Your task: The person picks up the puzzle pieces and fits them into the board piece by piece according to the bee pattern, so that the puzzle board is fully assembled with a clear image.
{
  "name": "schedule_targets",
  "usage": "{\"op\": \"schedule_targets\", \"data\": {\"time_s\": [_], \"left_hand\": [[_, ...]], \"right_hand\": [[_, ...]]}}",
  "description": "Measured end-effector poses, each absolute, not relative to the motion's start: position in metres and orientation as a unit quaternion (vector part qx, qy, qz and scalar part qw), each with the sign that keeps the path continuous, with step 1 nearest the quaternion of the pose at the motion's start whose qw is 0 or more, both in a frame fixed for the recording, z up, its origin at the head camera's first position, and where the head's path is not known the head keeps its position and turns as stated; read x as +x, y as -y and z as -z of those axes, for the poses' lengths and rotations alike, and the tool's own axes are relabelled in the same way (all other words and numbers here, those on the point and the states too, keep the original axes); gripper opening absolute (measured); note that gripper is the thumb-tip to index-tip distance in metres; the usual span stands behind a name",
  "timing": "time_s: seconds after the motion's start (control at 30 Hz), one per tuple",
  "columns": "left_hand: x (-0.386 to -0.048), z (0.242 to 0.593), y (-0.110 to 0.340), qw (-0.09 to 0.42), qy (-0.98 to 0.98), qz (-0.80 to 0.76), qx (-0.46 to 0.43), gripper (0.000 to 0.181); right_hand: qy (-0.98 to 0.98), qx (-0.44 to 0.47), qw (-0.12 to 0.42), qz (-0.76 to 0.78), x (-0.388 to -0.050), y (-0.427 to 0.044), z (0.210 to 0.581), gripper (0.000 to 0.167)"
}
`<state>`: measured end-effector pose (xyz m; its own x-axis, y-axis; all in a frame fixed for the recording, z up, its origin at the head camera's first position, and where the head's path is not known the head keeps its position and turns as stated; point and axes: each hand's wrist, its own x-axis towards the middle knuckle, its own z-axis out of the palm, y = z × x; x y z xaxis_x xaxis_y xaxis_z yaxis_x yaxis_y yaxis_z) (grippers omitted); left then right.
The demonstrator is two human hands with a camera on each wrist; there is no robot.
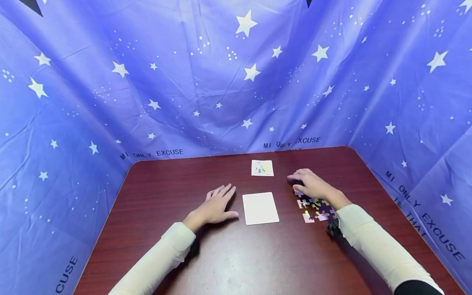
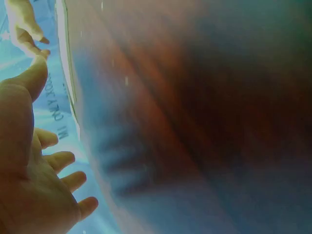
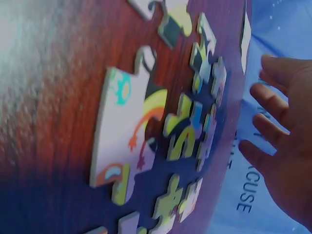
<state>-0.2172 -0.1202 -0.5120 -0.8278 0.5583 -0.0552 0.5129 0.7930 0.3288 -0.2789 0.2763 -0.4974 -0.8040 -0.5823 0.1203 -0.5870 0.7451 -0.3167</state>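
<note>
My left hand (image 1: 215, 208) lies with spread fingers on or just over the table, to the left of a white square board (image 1: 260, 208). It holds nothing; the left wrist view shows the same hand (image 2: 34, 180) with an empty palm. On the other side of the board, my right hand (image 1: 313, 185) reaches over the far edge of a group of loose jigsaw pieces (image 1: 309, 218). In the right wrist view its fingers (image 3: 270, 100) are loosely bent, with no piece between them. A large corner-like piece (image 3: 119, 131) lies flat nearest that camera.
Beyond the board lies a small white card (image 1: 262, 168) with a coloured picture. The dark red wooden table (image 1: 228, 258) ends at a blue star-printed curtain (image 1: 206, 82) on the back and both sides. A dark object (image 1: 333, 229) sits under the right wrist.
</note>
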Motion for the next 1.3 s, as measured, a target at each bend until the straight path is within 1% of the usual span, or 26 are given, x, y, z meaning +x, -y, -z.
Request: {"op": "schedule_targets", "data": {"time_s": [0.13,0.47,0.7,0.83,1.07,1.3], "left_hand": [[-0.214,0.513,0.112,0.085,-0.938,-0.154,0.3,0.096],[-0.21,0.514,0.099,0.104,-0.936,-0.13,0.311,0.098],[-0.209,0.516,0.094,0.1,-0.941,-0.101,0.308,0.096],[-0.208,0.517,0.09,0.102,-0.943,-0.087,0.304,0.095],[-0.206,0.517,0.087,0.101,-0.946,-0.07,0.3,0.094],[-0.204,0.517,0.083,0.094,-0.951,-0.061,0.289,0.095]], "right_hand": [[0.932,0.319,0.004,-0.172,-0.282,-0.284,0.504,0.034],[0.933,0.322,-0.017,-0.16,-0.28,-0.297,0.515,0.033],[0.929,0.336,-0.011,-0.155,-0.277,-0.301,0.516,0.034],[0.932,0.327,-0.004,-0.159,-0.276,-0.302,0.515,0.032],[0.933,0.319,-0.012,-0.166,-0.277,-0.303,0.517,0.032],[0.936,0.311,0.001,-0.166,-0.278,-0.305,0.519,0.033]]}}
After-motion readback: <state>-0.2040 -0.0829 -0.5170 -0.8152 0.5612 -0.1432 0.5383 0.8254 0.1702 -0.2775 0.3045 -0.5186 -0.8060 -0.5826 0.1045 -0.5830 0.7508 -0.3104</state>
